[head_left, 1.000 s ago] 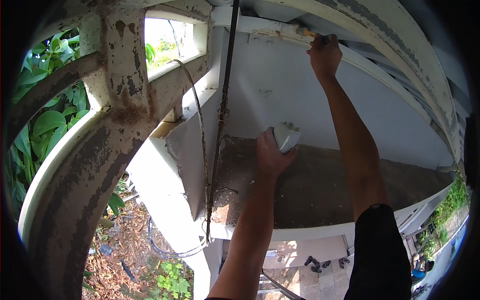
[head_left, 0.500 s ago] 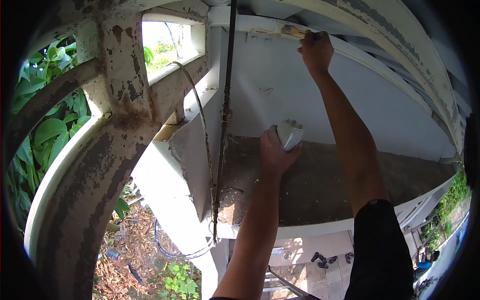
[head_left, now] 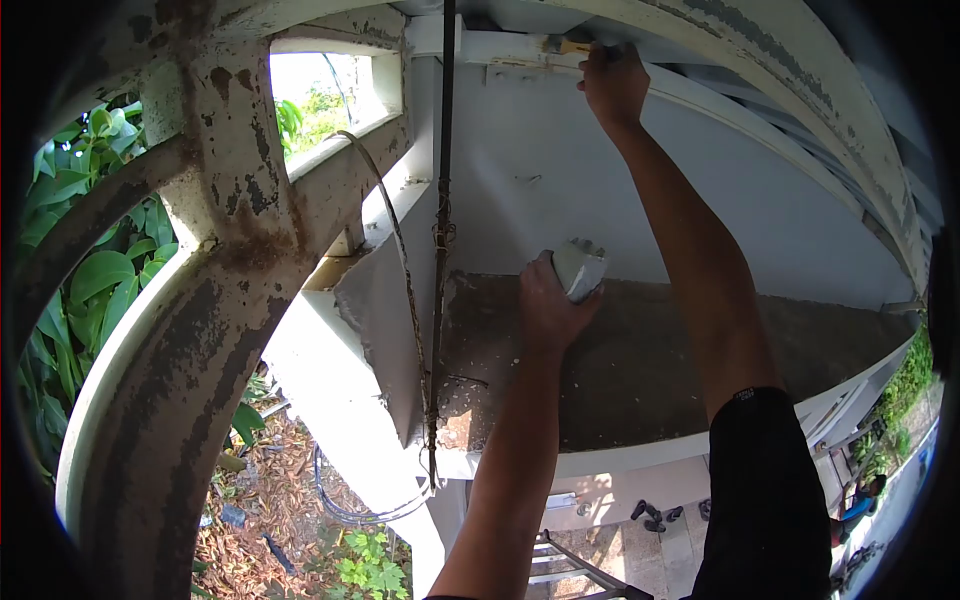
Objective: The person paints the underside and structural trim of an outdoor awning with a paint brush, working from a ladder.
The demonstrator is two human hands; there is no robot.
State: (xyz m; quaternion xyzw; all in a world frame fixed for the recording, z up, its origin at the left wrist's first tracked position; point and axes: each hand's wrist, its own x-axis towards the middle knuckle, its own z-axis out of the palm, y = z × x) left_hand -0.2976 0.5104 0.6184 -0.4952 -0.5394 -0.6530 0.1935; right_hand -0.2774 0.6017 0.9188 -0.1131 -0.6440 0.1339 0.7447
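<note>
2-handed, reached up past a curved frame (head_left: 180, 380) of flaking white paint and grey patches, close by on the left. Wore a black sleeve (head_left: 760, 490) on the right arm, down to near the elbow. Held a pale, rough-rimmed container (head_left: 580, 270) in the left hand (head_left: 550, 305), near the middle of the view; wrapped the fingers round its side, spread only as wide as its body, and kept the thumb at its lower right. Could not tell the contents. Left of that hand, saw a dark upright rod (head_left: 443, 130) and a thin cord (head_left: 400, 245) arching from the frame down to the rod's lower part. Higher up, gripped a brush (head_left: 573, 46) in the right hand (head_left: 615, 85), fingers curled closed about the handle. Pointed the bristles left at a white beam (head_left: 500, 48) with a worn, brownish stretch; could not tell touching from just beside. Behind, saw a pale wall (head_left: 600, 190) below the beam and a dark, speckled ledge (head_left: 640, 370) at its foot. Far below, made out a ladder (head_left: 590, 570), dark footwear (head_left: 652, 518) on paving and brown leaf litter (head_left: 250, 510); at far right, a small, blurred person (head_left: 857, 508) in blue.
</note>
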